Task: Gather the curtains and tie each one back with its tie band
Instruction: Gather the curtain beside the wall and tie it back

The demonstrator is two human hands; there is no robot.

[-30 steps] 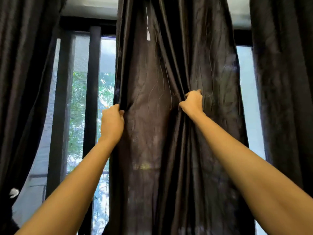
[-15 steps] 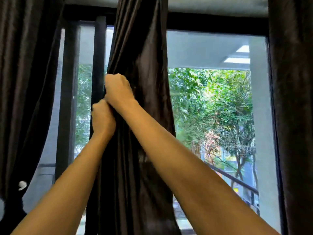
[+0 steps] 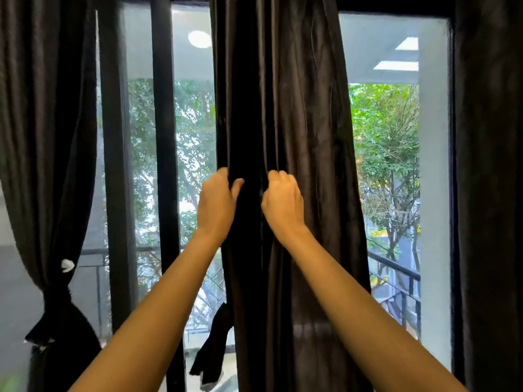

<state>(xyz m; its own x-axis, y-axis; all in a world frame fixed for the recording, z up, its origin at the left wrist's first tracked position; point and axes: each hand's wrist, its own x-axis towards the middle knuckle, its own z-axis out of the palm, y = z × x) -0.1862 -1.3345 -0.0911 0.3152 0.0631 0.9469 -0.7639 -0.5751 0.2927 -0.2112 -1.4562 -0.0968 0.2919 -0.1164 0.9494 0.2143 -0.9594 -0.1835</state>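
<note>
Hanging at the centre of the window, the middle curtain is gripped at mid-height by the left hand and the right hand, fingers curled into adjacent folds. The cloth is judged soft, light and slippery; an encircling hold just above the dangling tie band is advised.

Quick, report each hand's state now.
Left hand: closed, gripping the middle curtain at its left edge.
Right hand: closed, gripping the same curtain's folds.
</note>
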